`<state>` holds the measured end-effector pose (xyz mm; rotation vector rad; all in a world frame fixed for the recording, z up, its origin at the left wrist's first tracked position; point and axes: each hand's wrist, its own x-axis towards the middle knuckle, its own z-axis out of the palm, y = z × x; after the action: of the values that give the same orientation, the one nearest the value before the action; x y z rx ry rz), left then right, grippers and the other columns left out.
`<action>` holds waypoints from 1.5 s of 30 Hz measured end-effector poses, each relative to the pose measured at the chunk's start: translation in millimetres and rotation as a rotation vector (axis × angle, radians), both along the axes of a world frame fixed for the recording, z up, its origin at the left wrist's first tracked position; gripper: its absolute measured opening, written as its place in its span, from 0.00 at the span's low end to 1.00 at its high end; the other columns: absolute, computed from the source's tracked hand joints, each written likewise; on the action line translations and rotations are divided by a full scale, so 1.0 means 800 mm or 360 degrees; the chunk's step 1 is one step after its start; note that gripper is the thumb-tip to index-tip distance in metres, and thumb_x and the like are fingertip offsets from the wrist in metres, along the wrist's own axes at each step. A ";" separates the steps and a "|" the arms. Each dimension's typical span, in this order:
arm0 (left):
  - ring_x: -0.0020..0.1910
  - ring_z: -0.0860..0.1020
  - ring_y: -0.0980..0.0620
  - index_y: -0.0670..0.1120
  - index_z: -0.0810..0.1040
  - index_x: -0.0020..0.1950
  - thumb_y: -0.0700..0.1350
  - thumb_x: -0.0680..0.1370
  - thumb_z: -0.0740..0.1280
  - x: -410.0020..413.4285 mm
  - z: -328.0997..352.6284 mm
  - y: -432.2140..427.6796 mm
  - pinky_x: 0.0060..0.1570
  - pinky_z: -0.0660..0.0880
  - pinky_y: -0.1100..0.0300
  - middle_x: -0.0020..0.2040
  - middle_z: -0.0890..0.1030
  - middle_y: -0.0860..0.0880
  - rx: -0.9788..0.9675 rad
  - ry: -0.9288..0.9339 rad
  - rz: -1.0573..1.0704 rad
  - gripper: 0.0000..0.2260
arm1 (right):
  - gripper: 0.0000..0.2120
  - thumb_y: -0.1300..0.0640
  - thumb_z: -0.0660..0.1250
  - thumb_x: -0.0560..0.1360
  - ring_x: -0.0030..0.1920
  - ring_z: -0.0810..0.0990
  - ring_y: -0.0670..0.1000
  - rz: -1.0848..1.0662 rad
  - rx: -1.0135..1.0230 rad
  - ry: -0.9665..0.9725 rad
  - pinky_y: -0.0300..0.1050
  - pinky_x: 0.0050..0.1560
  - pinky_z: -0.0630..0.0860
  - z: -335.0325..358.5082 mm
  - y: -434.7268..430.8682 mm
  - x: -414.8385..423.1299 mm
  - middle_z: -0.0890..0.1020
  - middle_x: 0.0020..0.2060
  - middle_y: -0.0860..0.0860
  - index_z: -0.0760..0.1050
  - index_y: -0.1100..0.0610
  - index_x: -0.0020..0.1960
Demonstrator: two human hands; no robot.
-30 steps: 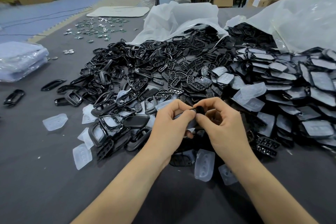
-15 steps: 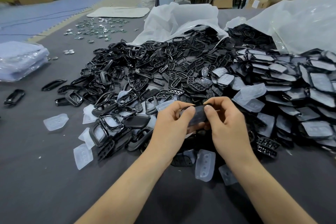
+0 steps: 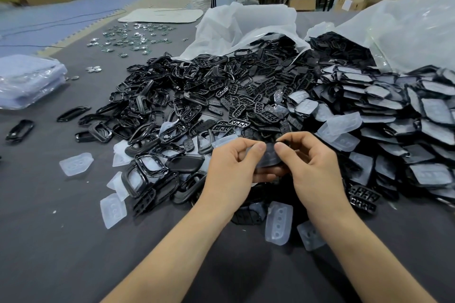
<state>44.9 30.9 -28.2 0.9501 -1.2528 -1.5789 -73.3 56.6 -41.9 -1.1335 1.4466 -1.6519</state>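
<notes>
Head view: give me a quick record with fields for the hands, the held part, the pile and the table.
left hand: pinches the part's left edge
right hand: pinches its right edge
part: small, dark, flat, held above the table
pile: black plastic frames and grids, spilling from bags
pads: clear, loose near the wrists
table: grey surface

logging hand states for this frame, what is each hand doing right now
Left hand: closed, pinching the left end of a small flat dark grey plastic piece.
Right hand: closed, pinching the right end of the same piece.
</notes>
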 end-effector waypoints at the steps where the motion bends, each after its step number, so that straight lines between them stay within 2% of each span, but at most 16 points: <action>1: 0.31 0.83 0.50 0.39 0.79 0.46 0.38 0.81 0.62 0.000 0.000 0.000 0.31 0.79 0.63 0.35 0.84 0.46 -0.0005 -0.0013 -0.0003 0.07 | 0.06 0.64 0.68 0.75 0.35 0.78 0.45 -0.0010 0.0006 0.0006 0.43 0.37 0.79 -0.001 -0.001 0.000 0.79 0.31 0.45 0.78 0.54 0.42; 3: 0.29 0.82 0.51 0.39 0.79 0.46 0.38 0.81 0.63 0.000 -0.001 0.000 0.30 0.79 0.63 0.35 0.84 0.47 -0.0038 -0.0054 0.0006 0.07 | 0.06 0.63 0.68 0.75 0.34 0.76 0.43 -0.0036 0.0005 0.0061 0.44 0.39 0.77 -0.002 -0.001 -0.001 0.79 0.31 0.43 0.78 0.54 0.42; 6: 0.27 0.81 0.53 0.42 0.80 0.45 0.39 0.80 0.64 0.001 -0.002 0.000 0.29 0.77 0.64 0.34 0.84 0.49 -0.0088 -0.0108 0.0018 0.07 | 0.07 0.63 0.68 0.75 0.34 0.76 0.42 -0.0057 -0.0020 0.0099 0.40 0.38 0.75 -0.003 -0.002 -0.002 0.79 0.31 0.42 0.77 0.53 0.41; 9: 0.27 0.80 0.53 0.43 0.81 0.44 0.39 0.80 0.64 0.002 -0.003 0.000 0.28 0.76 0.65 0.32 0.83 0.50 -0.0076 -0.0098 0.0020 0.08 | 0.07 0.63 0.67 0.75 0.34 0.75 0.43 -0.0056 -0.0018 0.0098 0.44 0.38 0.75 -0.003 -0.001 -0.001 0.79 0.31 0.42 0.77 0.52 0.41; 17: 0.30 0.80 0.52 0.41 0.80 0.50 0.35 0.80 0.62 0.001 0.000 0.000 0.32 0.77 0.64 0.36 0.84 0.47 0.0064 0.0052 0.0050 0.08 | 0.05 0.62 0.66 0.77 0.38 0.79 0.48 -0.0049 -0.0058 0.0083 0.48 0.44 0.78 0.001 0.000 -0.005 0.80 0.36 0.48 0.76 0.54 0.43; 21: 0.29 0.79 0.53 0.40 0.81 0.48 0.36 0.80 0.62 0.001 0.000 0.000 0.31 0.78 0.63 0.36 0.84 0.47 0.0036 0.0018 0.0077 0.08 | 0.05 0.64 0.64 0.77 0.35 0.80 0.47 0.0024 -0.0083 -0.0032 0.42 0.35 0.80 0.001 0.001 -0.002 0.80 0.34 0.47 0.75 0.56 0.44; 23: 0.28 0.79 0.53 0.42 0.81 0.47 0.36 0.80 0.62 0.002 0.002 0.000 0.30 0.77 0.64 0.35 0.83 0.48 0.0021 -0.0004 0.0080 0.08 | 0.05 0.64 0.64 0.78 0.35 0.81 0.49 0.0049 -0.0087 -0.0051 0.45 0.35 0.81 0.002 0.002 -0.001 0.80 0.34 0.48 0.75 0.57 0.44; 26: 0.26 0.78 0.54 0.43 0.79 0.45 0.36 0.80 0.61 0.002 0.003 -0.001 0.27 0.73 0.65 0.33 0.82 0.50 0.0068 -0.0008 0.0076 0.09 | 0.05 0.64 0.64 0.77 0.39 0.80 0.58 0.0041 -0.0099 0.0037 0.61 0.42 0.80 0.002 0.002 -0.001 0.79 0.36 0.50 0.75 0.57 0.45; 27: 0.26 0.77 0.54 0.44 0.79 0.44 0.36 0.80 0.61 0.002 0.004 -0.001 0.26 0.72 0.65 0.32 0.81 0.51 0.0088 -0.0011 0.0074 0.09 | 0.05 0.64 0.64 0.77 0.40 0.80 0.60 0.0042 -0.0104 0.0068 0.63 0.43 0.80 0.002 0.003 0.000 0.79 0.37 0.51 0.75 0.56 0.45; 29: 0.25 0.75 0.54 0.45 0.77 0.40 0.36 0.79 0.61 0.003 0.005 -0.001 0.25 0.70 0.65 0.31 0.80 0.52 0.0115 -0.0022 0.0067 0.10 | 0.06 0.65 0.64 0.77 0.38 0.80 0.57 0.0063 -0.0122 0.0073 0.58 0.40 0.81 0.003 0.004 0.002 0.79 0.36 0.50 0.75 0.55 0.44; 31: 0.24 0.73 0.55 0.47 0.76 0.37 0.36 0.78 0.61 0.004 0.005 -0.002 0.25 0.68 0.65 0.30 0.79 0.52 0.0138 -0.0026 0.0063 0.12 | 0.07 0.66 0.64 0.77 0.36 0.79 0.50 0.0091 -0.0142 0.0059 0.47 0.37 0.81 0.003 0.004 0.004 0.78 0.35 0.47 0.74 0.55 0.44; 34: 0.23 0.71 0.55 0.50 0.74 0.32 0.36 0.77 0.61 0.006 0.007 -0.003 0.23 0.66 0.66 0.28 0.76 0.52 0.0176 -0.0016 0.0057 0.16 | 0.09 0.66 0.64 0.77 0.37 0.78 0.46 0.0080 -0.0175 0.0162 0.39 0.39 0.77 0.002 0.004 0.005 0.78 0.36 0.48 0.74 0.54 0.43; 37: 0.23 0.69 0.56 0.49 0.72 0.32 0.36 0.77 0.61 0.005 0.007 -0.003 0.23 0.64 0.66 0.28 0.75 0.52 0.0154 -0.0010 0.0052 0.15 | 0.08 0.65 0.64 0.77 0.40 0.79 0.53 0.0077 -0.0155 0.0157 0.50 0.45 0.79 0.002 0.004 0.005 0.79 0.37 0.51 0.75 0.54 0.43; 40: 0.23 0.70 0.56 0.50 0.75 0.32 0.37 0.78 0.62 0.004 0.006 -0.002 0.23 0.66 0.66 0.28 0.76 0.53 0.0104 -0.0037 0.0051 0.16 | 0.08 0.64 0.64 0.78 0.41 0.79 0.57 0.0049 -0.0127 0.0114 0.60 0.48 0.79 0.002 0.004 0.003 0.79 0.37 0.50 0.75 0.53 0.43; 42: 0.24 0.71 0.56 0.50 0.77 0.35 0.37 0.78 0.63 0.004 0.005 -0.002 0.24 0.67 0.66 0.30 0.77 0.53 0.0087 -0.0060 0.0034 0.14 | 0.07 0.64 0.64 0.77 0.41 0.79 0.59 0.0031 -0.0124 0.0121 0.59 0.47 0.79 0.001 0.003 0.001 0.79 0.37 0.51 0.75 0.53 0.44; 45: 0.24 0.71 0.56 0.48 0.77 0.38 0.38 0.78 0.64 0.005 0.005 -0.002 0.24 0.67 0.66 0.30 0.77 0.53 0.0074 -0.0085 0.0025 0.10 | 0.08 0.64 0.65 0.77 0.37 0.78 0.50 0.0027 -0.0132 0.0160 0.46 0.42 0.78 0.000 0.004 0.001 0.79 0.35 0.47 0.75 0.52 0.43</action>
<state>48.9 29.6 -24.0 1.0354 -1.2470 -1.5858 -72.3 59.5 -41.5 -1.2881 1.4375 -1.6781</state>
